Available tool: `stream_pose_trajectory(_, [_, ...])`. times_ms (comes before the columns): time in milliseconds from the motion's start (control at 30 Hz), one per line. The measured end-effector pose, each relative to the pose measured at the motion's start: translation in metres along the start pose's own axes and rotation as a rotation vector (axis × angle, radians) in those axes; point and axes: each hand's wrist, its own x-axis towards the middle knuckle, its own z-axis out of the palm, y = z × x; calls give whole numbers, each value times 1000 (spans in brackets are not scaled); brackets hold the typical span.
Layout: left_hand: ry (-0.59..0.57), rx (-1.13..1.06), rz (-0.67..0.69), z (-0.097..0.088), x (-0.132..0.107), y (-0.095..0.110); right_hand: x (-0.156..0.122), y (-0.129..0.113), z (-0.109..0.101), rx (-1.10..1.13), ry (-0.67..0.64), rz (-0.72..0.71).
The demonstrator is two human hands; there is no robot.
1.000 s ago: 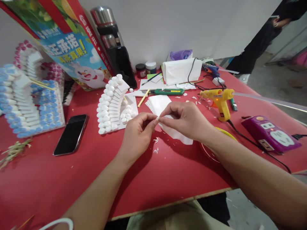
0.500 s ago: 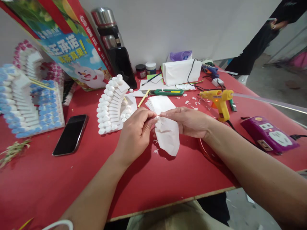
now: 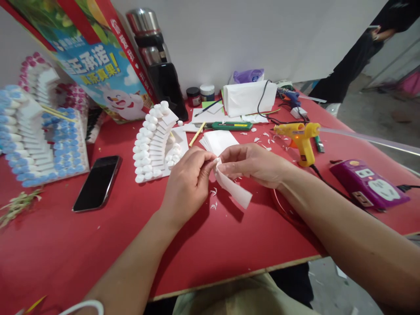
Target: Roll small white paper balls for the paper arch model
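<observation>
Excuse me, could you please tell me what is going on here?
Someone's left hand and right hand pinch a thin white sheet, its free end hanging over the red table. More white sheets lie just beyond the hands. A stepped white model sits to the left, a yellow glue gun to the right.

Blk phone [image 3: 97, 183] flat nr dried stalks [image 3: 20, 204]; metal-top thermos [image 3: 146, 31] beside lge printed box [image 3: 100, 72].
</observation>
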Motion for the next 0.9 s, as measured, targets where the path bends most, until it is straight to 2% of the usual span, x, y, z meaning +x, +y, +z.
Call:
stream_pose_trajectory(167, [0,21,13,2,-2,0,-1,1,6,169,-9,75])
stream_pose_trajectory(267, [22,32,35,3,-1,0,-2,1,4,174,12,109])
stream_pose_trajectory(467, [18,55,51,3,-1,-1,-1,3,9,212,-41,93])
stream_pose_trajectory(667, [22,86,100,6,-4,0,-2,2,11,164,43,159])
stream_pose_trajectory(767, [37,31,8,6,-3,2,-2,4,9,59,54,132])
stream_pose_trajectory(833, [52,-60,-145,6,-3,2,-2,5,9,-153,106,37])
stream_pose_trajectory(900, [56,-212,-344,6,-2,1,-2,6,10,-463,198,-107])
